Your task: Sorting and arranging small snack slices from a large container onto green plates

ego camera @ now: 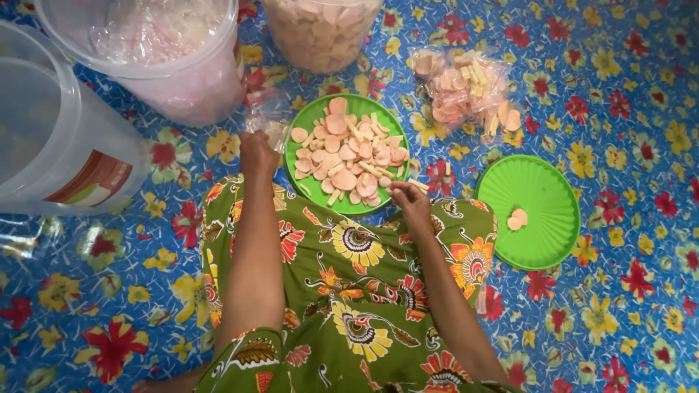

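a blue flowered floor mat holds a round green plastic plate of pink crackers; the right hand pinches crackers at its rim, the left hand grips a clear plastic bag, translucent tubs behind.

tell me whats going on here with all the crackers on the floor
A person sits on a flowered blue mat with a green plate heaped with pinkish round and stick-shaped crackers. The right hand pinches pieces at the plate's near edge, while the left hand holds a small clear plastic bag beside the plate. A second green plate to the right holds just a couple of rounds. Filled bags and large tubs lie beyond.
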